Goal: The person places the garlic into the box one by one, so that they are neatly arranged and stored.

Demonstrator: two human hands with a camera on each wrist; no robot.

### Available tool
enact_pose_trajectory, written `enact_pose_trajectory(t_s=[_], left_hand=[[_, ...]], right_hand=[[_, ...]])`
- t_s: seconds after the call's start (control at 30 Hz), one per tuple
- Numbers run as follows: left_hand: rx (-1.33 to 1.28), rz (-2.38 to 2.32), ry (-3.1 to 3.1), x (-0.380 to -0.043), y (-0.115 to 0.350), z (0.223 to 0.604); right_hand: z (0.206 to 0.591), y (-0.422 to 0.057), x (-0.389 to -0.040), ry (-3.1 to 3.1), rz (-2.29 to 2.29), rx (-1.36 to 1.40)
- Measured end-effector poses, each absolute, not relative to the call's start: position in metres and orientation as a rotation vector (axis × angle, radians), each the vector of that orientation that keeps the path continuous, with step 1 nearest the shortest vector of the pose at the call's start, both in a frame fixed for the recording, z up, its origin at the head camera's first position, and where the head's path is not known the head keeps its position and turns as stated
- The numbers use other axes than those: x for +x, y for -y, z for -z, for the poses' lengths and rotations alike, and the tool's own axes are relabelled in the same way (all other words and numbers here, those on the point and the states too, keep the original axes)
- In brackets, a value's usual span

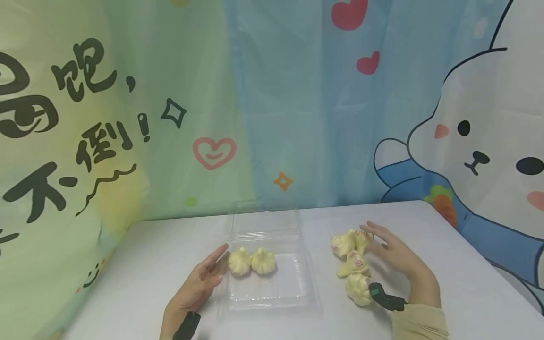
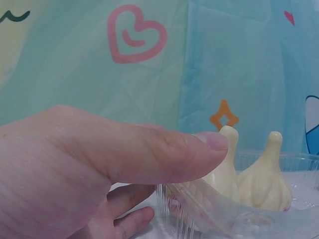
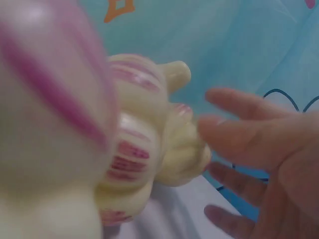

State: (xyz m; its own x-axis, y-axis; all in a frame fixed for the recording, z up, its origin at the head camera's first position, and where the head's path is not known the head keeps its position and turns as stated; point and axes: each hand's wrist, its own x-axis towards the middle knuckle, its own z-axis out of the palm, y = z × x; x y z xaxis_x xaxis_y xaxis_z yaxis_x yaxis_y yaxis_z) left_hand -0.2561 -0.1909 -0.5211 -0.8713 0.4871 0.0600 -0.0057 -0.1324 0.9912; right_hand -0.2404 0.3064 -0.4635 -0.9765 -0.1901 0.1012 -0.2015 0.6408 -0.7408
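Two cream garlic bulbs [image 1: 263,262] sit side by side in the left half of a clear plastic clamshell box [image 1: 292,276]. Its lid [image 1: 263,222] is folded back toward the curtain. My left hand [image 1: 199,282] is at the box's left wall, thumb and fingers extended; in the left wrist view the thumb [image 2: 169,154] overlaps the bulbs. On the right, several purple-streaked garlic bulbs [image 1: 359,289] lie clustered on the table. Beside their far end is my right hand [image 1: 395,255], fingers spread. The right wrist view has those fingers [image 3: 244,139] right by the farthest bulb, gripping nothing.
The white table [image 1: 140,274] carries the box and the bulbs. A printed curtain [image 1: 280,104] with hearts and a rabbit hangs right behind its back edge. Dark wrist devices [image 1: 384,298] are on both wrists, the right one overlapping the nearest bulb.
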Motion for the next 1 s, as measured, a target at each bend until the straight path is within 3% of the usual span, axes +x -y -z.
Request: enact_pose_trajectory(t_s=[0.53, 0.87, 1.0], left_hand=[[0.519, -2.075, -1.815, -0.256, 0.19, 0.52], [0.509, -2.071, -1.814, -0.254, 0.19, 0.521], [0.505, -2.068, -1.827, -0.254, 0.19, 0.519]], right_hand=[[0.462, -0.308, -0.238, 3.014, -1.139, 0.039], [0.475, -0.304, -0.251, 2.821, -1.305, 0.36], [0.477, -0.303, -0.252, 2.848, -1.265, 0.303]])
